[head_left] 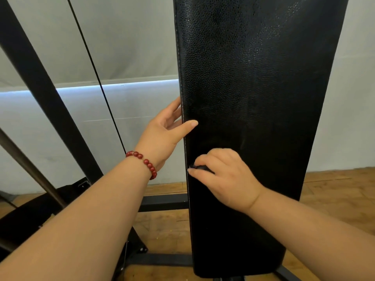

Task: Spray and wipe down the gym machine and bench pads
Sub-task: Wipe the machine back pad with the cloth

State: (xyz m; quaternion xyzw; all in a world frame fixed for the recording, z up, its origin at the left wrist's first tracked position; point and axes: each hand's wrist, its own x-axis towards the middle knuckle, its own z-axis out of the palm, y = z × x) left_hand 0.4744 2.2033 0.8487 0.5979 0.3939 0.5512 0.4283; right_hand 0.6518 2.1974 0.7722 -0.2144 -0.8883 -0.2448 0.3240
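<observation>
Head view shows the left hand [164, 126] pinching the stitched left edge of the long black pebble-grained vinyl bench pad [253, 78], thumb laid on its front face and fingers tucked behind. This is probably to steady the steeply raised pad against the push of wiping. Just below that grip and slightly inward, the right hand [225, 175] is curled tight round a small dark wad of cloth [199, 167], pressing it to the pad's face beside the seam. The cloth is blurred and mostly hidden under the fingers. A red bead bracelet [146, 162] circles the left wrist. Left of both grips stand a black metal frame post [40, 82] and a thin black cable [97, 78]. No brand, label or writing is readable.
</observation>
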